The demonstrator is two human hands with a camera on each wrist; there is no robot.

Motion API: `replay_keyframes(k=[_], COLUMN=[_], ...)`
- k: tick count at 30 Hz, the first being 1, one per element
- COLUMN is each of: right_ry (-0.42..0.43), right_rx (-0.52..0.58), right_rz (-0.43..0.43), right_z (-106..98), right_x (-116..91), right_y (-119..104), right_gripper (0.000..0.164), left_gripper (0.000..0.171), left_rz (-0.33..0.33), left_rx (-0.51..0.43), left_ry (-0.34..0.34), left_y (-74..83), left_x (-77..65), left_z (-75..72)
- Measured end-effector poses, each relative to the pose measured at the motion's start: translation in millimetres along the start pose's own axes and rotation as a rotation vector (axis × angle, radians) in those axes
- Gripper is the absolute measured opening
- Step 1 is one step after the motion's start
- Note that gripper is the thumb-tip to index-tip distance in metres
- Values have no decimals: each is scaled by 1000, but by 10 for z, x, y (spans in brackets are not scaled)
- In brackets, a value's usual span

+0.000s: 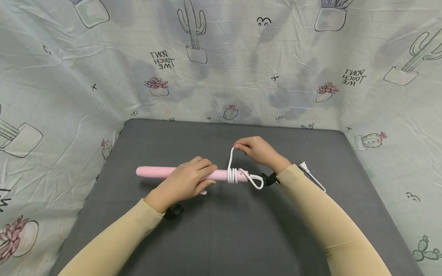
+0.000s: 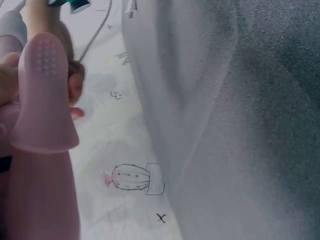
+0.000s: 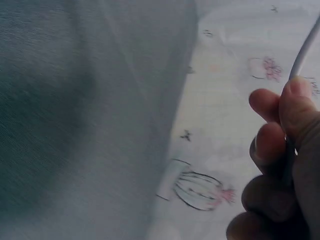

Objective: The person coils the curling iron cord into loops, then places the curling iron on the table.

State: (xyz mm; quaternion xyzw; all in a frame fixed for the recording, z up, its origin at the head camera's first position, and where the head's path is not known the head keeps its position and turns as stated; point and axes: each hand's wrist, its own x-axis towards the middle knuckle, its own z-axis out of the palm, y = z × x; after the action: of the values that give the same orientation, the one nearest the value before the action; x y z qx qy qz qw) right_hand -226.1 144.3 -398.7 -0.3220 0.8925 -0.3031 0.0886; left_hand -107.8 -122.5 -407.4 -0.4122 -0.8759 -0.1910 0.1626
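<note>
A pink curling iron (image 1: 157,171) lies across the middle of the head view, its rounded barrel end to the left. My left hand (image 1: 188,177) grips it around the middle, and its clamp lever (image 2: 45,95) shows large in the left wrist view. The white cord (image 1: 232,176) is looped several times around the handle's right part. My right hand (image 1: 257,149) pinches the cord between thumb and fingers, drawing a length up above the handle. In the right wrist view, the pinched cord (image 3: 304,50) runs up from the thumb tip.
On the grey table (image 1: 210,237), the white plug (image 1: 303,166) lies at the right beside the right forearm, a stretch of cord trailing from it. A patterned cloth (image 1: 235,57) with cactus drawings hangs behind the table and along both sides.
</note>
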Motion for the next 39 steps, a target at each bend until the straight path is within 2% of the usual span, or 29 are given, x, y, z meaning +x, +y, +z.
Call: replay_keyframes(k=[5, 11, 16, 24, 28, 31, 35, 39], right_ry=[-64, -31, -23, 39, 66, 78, 74, 87], right_rx=[92, 206, 133, 25, -33, -108, -192, -216], right_rz=[3, -27, -36, -97, -107, -116, -122, -116], right_z=[166, 331, 550, 700, 723, 740, 749, 739], right_x=[-10, -107, -163, -269, -315, -358, -439, -513], right_y=[11, -5, -56, -198, -268, -325, -408, -473], right_gripper=[25, 17, 27, 25, 17, 11, 9, 9], left_gripper=[36, 36, 34, 36, 37, 37, 38, 40], left_rz=[-18, -118, -214, -321, -363, -397, -440, -478], left_rx=[-30, -42, -70, -36, -17, 0, 21, 32], left_ry=[59, 182, 245, 317, 321, 299, 237, 167], left_y=[-22, -74, -117, -230, -294, -331, -354, -364], left_x=[5, 15, 38, 18, 6, -1, -21, -36], left_z=[-32, -79, -70, 4, 43, 56, 61, 60])
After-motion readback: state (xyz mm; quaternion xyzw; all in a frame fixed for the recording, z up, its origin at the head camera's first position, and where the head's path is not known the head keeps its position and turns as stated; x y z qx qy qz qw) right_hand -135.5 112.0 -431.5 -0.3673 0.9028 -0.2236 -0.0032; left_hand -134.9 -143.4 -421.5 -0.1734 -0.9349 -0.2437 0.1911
